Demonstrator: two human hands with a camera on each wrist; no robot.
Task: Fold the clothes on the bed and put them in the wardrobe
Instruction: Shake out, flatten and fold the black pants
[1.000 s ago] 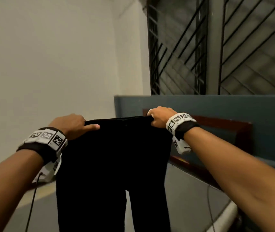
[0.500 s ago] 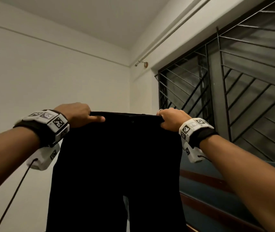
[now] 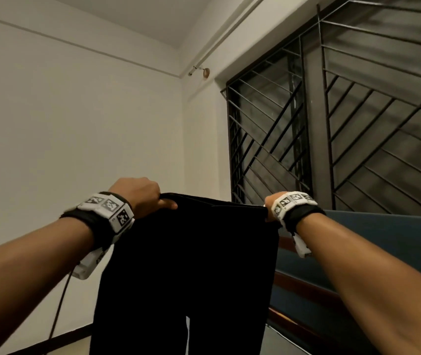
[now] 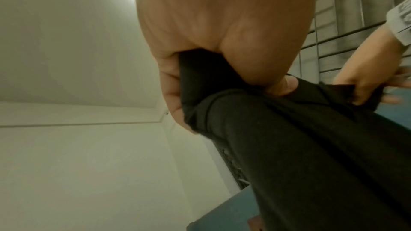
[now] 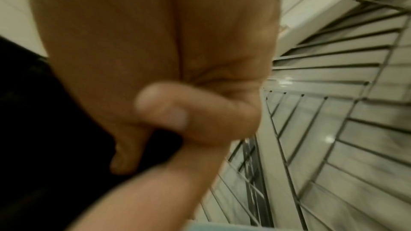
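Note:
A pair of black trousers (image 3: 191, 265) hangs in the air in front of me, held up by the waistband with both legs dangling out of the bottom of the head view. My left hand (image 3: 143, 194) grips the left end of the waistband, thumb on the near side. In the left wrist view the black trousers (image 4: 300, 147) are bunched in my left hand (image 4: 200, 85). My right hand (image 3: 271, 204) grips the right end of the waistband. The blurred right wrist view shows my right hand (image 5: 177, 120) curled beside the dark trousers (image 5: 44, 129). The wardrobe is out of sight.
A white wall (image 3: 63, 124) fills the left. A barred window (image 3: 345, 124) stands at the right, above a blue headboard (image 3: 383, 239) with a brown wooden trim (image 3: 304, 285). A curtain rod (image 3: 204, 71) runs under the ceiling. Cables hang from my left wristband.
Both hands have lifted the trousers higher, and my view has tilted upward, so the ceiling and upper window now show. The grip on the waistband is unchanged.

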